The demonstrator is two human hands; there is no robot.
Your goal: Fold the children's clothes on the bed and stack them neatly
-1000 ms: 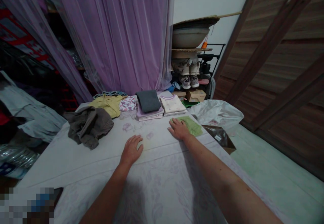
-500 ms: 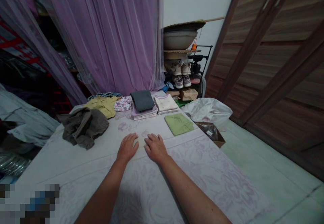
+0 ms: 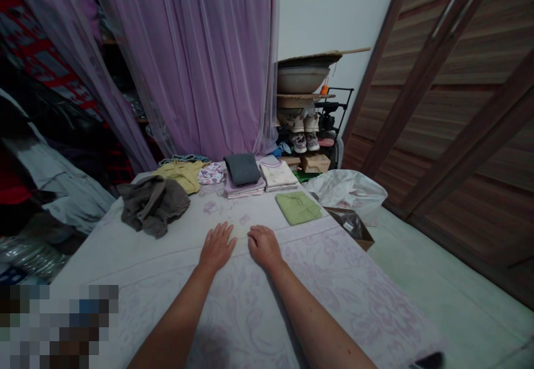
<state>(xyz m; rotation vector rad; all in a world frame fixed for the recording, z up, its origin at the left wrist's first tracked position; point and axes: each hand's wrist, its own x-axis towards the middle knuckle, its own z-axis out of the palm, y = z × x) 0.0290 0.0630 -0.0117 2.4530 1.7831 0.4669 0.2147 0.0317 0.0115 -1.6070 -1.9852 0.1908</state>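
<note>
My left hand [image 3: 217,246] lies flat on the floral bed cover [image 3: 325,280], fingers stretched out and holding nothing. Just to its right, my right hand [image 3: 265,246] rests on the same cover with its fingers curled in; whatever may be under them is hidden. Ahead and to the right is a folded green garment [image 3: 298,207]. Beyond the hands, a dark grey folded cloth [image 3: 242,168] tops a stack of folded lilac clothes [image 3: 246,188]. Beside that stack sits a pile of folded cream clothes [image 3: 278,174].
A crumpled brown garment [image 3: 155,205], a yellow garment [image 3: 183,174] and a small patterned cloth [image 3: 211,173] lie at the back left. Off the bed's right edge are an open carton [image 3: 362,235] and a white plastic bag [image 3: 350,191]. A wooden wardrobe [image 3: 442,107] stands right.
The view has shifted a little, so the scene sits further right. My right hand's fingers, spread before, are now curled in. My left hand stays flat on the cover.
</note>
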